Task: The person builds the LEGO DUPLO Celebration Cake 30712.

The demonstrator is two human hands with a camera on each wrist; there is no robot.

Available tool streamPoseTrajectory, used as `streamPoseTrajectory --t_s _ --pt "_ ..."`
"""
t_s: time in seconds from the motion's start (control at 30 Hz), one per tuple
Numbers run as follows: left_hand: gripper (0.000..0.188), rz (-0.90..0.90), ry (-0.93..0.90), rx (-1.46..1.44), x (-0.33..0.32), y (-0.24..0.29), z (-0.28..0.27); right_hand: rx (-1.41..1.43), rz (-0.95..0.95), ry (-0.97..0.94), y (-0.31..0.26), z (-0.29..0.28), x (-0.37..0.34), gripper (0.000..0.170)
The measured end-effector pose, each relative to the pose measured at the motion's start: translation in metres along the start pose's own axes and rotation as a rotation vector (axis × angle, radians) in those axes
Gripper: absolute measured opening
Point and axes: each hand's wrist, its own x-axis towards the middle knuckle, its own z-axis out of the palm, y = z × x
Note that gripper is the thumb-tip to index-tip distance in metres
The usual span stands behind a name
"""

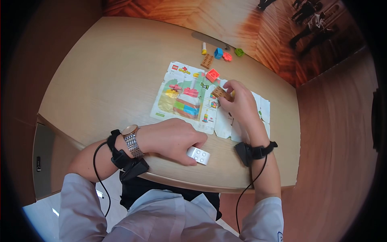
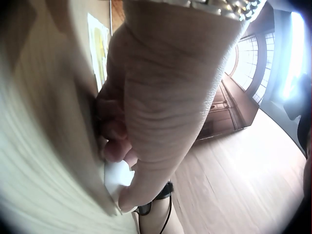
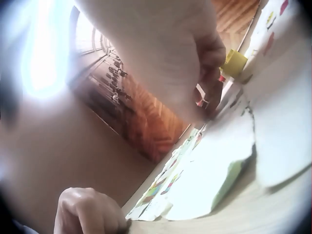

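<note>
My left hand (image 1: 171, 139) (image 2: 161, 107) pinches a white brick (image 1: 198, 155) (image 2: 117, 175) between thumb and fingers at the table's near edge. Over the unfolded leaflet, my right hand (image 1: 242, 104) (image 3: 161, 53) has its thumb and fingertips on a brown studded brick (image 1: 221, 92). A yellow brick (image 3: 235, 63) shows just beyond the right fingers in the right wrist view; in the head view it is mostly hidden by that hand. Close beyond the brown brick, a coral-red brick (image 1: 213, 75) lies on the leaflet (image 1: 163, 109).
Towards the table's far edge lie another brown brick (image 1: 207, 61), a white and yellow piece (image 1: 204, 49), a blue brick (image 1: 218, 53), a coral-red flower-shaped piece (image 1: 227, 57) and a green brick (image 1: 239, 52). A wall panel stands behind them.
</note>
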Motion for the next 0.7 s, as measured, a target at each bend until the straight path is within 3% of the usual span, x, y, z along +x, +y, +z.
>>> streamPoseTrajectory --t_s 0.07,0.2,0.3,0.47,0.7 --pt "0.039 -0.036 -0.008 -0.014 0.0 0.004 -0.003 0.103 0.176 -0.036 -0.008 -0.01 -0.012 0.024" --pt "0.042 -0.045 0.013 0.035 -0.002 0.0 -0.001 -0.012 0.19 -0.145 -0.029 -0.031 -0.045 0.024" --pt "0.042 -0.07 0.002 0.044 -0.001 0.002 -0.003 -0.138 0.081 -0.09 -0.008 -0.023 -0.057 0.03" --pt "0.041 -0.079 0.012 0.038 -0.002 0.005 -0.004 0.144 0.148 -0.136 -0.002 -0.02 -0.056 0.056" --pt "0.041 -0.088 0.014 0.068 -0.001 0.005 -0.001 0.13 0.042 -0.235 0.006 -0.021 -0.052 0.067"
